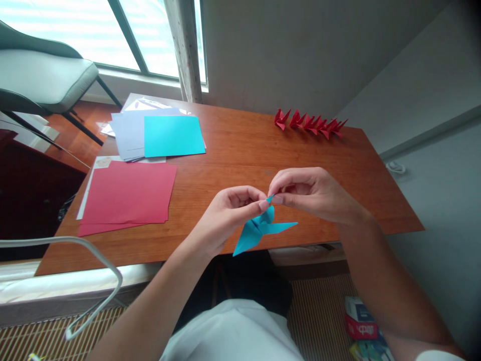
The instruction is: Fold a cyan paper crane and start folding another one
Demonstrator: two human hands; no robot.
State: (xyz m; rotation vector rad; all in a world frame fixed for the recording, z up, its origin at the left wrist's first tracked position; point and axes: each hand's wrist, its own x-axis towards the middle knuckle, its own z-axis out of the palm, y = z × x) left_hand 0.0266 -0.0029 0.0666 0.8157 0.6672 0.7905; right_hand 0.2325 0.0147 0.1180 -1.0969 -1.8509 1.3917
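Observation:
A blue origami crane (pixel 257 225) is held between my two hands above the table's near edge, its wings spread downward and to the right. My left hand (pixel 235 210) pinches it near a narrow pointed end. At the tip of that same point, the thumb and fingers of my right hand (pixel 306 193) are pressed together. Both hands touch the paper, and the fingers partly cover the folded tip. Several red origami cranes (pixel 310 124) stand in a row at the table's far right.
On the wooden table's (pixel 233 145) left lie red paper sheets (pixel 130 193) and a blue sheet (pixel 173 135) atop pale papers (pixel 128 133). A white bent rod (pixel 93 249) juts in at lower left. A chair (pixel 48 75) stands by the window; books (pixel 363 326) lie lower right.

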